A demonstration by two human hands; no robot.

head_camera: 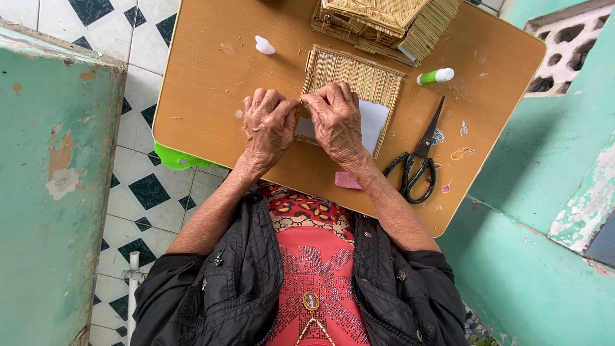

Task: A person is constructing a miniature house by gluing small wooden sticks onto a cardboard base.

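Two hands meet at the middle of the small wooden table [211, 70], and both are yours. Your left hand [269, 125] is curled, knuckles up, its fingertips pinching at the near left edge of the straw panel [355, 80]. Your right hand [336, 118] is curled the same way just beside it, thumb and fingers closed on that same edge, so the two hands nearly touch. What exactly sits between the fingertips is too small to tell.

The straw panel lies flat on the table, a sheet of thin pale sticks laid side by side, with a white card backing [373, 122] showing bare at its near right corner.

Beyond it stands a straw model house [384, 22] at the far edge. A green-and-white glue stick [435, 76] lies right of the panel, black scissors [419, 160] nearer you on the right, a pink eraser-like piece [347, 181] by your right wrist, and a small white cap [264, 45] to the far left.
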